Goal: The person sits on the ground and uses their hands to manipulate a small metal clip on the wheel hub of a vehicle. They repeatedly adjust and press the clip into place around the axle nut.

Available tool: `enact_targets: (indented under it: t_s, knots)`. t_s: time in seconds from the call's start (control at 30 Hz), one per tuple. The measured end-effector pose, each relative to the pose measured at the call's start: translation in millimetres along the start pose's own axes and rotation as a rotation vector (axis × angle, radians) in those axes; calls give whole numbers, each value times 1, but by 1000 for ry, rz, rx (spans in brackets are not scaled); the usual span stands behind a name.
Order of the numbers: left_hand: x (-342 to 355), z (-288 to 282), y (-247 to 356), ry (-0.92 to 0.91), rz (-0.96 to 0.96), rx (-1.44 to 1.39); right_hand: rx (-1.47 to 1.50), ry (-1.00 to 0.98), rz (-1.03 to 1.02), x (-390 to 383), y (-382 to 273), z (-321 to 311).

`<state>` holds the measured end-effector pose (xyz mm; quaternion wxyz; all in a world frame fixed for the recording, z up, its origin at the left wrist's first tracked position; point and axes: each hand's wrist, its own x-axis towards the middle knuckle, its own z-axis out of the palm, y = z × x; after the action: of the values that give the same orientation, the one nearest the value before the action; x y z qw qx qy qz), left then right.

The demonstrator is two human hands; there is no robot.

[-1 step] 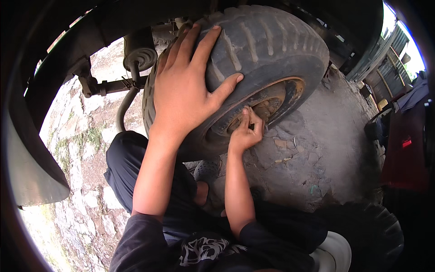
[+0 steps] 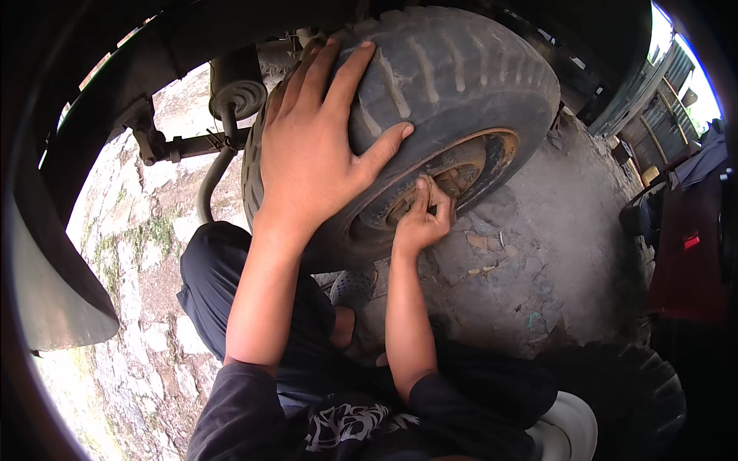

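A large black tyre [image 2: 469, 84] with worn, grooved tread stands upright in front of me, mounted under a vehicle. My left hand [image 2: 311, 154] lies spread on its tread and near shoulder, fingers apart, holding nothing. At the rusty wheel rim [image 2: 500, 154], my right hand [image 2: 424, 217] is closed in a pinch, thumb against bent fingers, close to the hub [image 2: 453, 180]. Whatever sits between those fingertips is too small or hidden to name; it may be a wheel nut or stud, which I cannot tell.
A dark cylinder with a bent pipe [image 2: 217, 180] hangs left of the tyre. Another tyre [image 2: 623, 392] lies at the lower right beside a pale round object [image 2: 569, 426]. Broken bits litter the ground [image 2: 553, 230]. A dark red panel [image 2: 686, 269] stands at the right.
My right hand has shifted slightly to the right and up at the hub, still pinched. My left hand stays in place on the tyre.
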<state>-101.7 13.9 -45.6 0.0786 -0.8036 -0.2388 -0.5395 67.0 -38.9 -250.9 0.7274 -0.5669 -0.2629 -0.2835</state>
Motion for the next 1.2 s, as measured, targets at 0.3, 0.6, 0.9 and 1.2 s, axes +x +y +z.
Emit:
enact_targets:
  t_s: [0.3, 0.6, 0.9, 1.2]
  knots:
    - [6, 2, 5, 18, -5, -50, 127, -55, 65, 22, 12, 11]
    - [4, 2, -5, -26, 25, -16, -150, -13, -12, 49, -28, 19]
    - [9, 5, -2, -34, 35, -25, -102, -30, -5, -1, -14, 1]
    - [5, 3, -4, 13, 45, -7, -21, -42, 30, 53, -21, 17]
